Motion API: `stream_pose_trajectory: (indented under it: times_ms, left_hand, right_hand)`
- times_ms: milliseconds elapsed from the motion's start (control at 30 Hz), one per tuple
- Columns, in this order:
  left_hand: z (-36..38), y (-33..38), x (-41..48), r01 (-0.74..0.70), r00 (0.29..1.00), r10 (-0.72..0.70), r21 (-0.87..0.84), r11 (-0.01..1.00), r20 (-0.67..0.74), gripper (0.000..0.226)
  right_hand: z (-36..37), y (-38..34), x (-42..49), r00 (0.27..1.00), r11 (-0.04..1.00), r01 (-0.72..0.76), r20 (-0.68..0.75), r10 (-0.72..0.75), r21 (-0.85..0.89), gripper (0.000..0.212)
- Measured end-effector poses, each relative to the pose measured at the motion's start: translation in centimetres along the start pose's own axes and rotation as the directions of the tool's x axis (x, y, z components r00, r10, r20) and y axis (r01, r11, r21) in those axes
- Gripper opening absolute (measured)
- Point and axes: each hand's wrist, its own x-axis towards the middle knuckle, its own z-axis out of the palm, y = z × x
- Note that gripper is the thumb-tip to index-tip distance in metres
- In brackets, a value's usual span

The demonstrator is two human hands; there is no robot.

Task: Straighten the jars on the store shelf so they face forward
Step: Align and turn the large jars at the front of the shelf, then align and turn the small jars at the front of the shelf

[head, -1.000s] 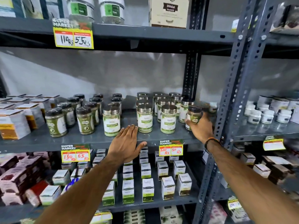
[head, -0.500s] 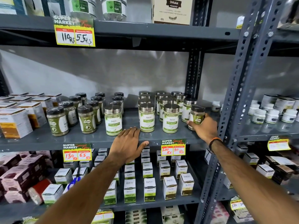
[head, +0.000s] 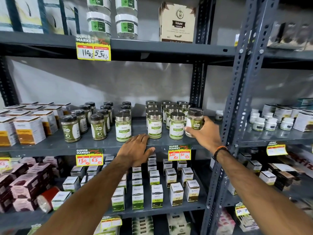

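Note:
Rows of jars stand on the grey middle shelf [head: 50,146]. Dark-lidded jars of green powder [head: 70,128] fill the left group. Silver-lidded jars with white and green labels [head: 154,128] fill the right group. My right hand [head: 205,134] is closed around a dark-lidded jar [head: 194,120] at the right end of the row, lifted slightly and tilted, its label partly towards me. My left hand [head: 135,150] lies flat and open on the shelf's front edge, just below the silver-lidded jars, touching none.
A perforated grey upright [head: 237,99] stands right of the held jar. Boxes [head: 28,131] line the shelf's left end, small white tubs [head: 269,123] sit on the right bay. Small cartons [head: 157,195] fill the lower shelf; gel jars and a box sit above. Yellow price tags [head: 179,152] hang on edges.
My right hand has lifted the dark-lidded jar a little off the shelf and turned it. My left hand has stayed flat on the shelf edge. The camera has tilted upward.

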Motion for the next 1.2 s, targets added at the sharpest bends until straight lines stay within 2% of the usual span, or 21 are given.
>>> stream_pose_trajectory:
  times_ms: [267, 433, 700, 933, 1200]
  left_hand:
    - [-5.6, -4.8, -5.4, 0.042, 0.993, -0.036, 0.053, 0.998, -0.111, 0.074]
    - [-7.9, -11.5, -9.9, 0.178, 0.976, -0.162, 0.111, 0.978, -0.144, 0.076]
    - [-7.7, -21.2, -15.6, 0.377, 0.920, -0.364, 0.077, 0.923, -0.143, 0.072]
    - [-5.7, -25.6, -16.0, 0.416, 0.907, -0.408, 0.067, 0.907, -0.107, 0.075]
    - [-3.9, -27.4, -14.4, 0.396, 0.915, -0.386, 0.084, 0.914, -0.114, 0.080]
  right_hand:
    - [6.4, -8.8, -4.1, 0.983, 0.976, 0.128, 0.104, -0.148, 0.178, 0.045]
    - [13.1, -13.7, -6.2, 0.963, 0.961, 0.150, 0.184, -0.195, 0.232, 0.045]
    - [22.4, -17.0, -8.9, 0.940, 0.947, 0.087, 0.290, -0.182, 0.310, 0.044]
    - [26.2, -16.9, -9.0, 0.964, 0.958, 0.117, 0.202, -0.172, 0.260, 0.043]
    - [27.6, -16.5, -8.6, 0.976, 0.970, 0.125, 0.151, -0.158, 0.211, 0.048]
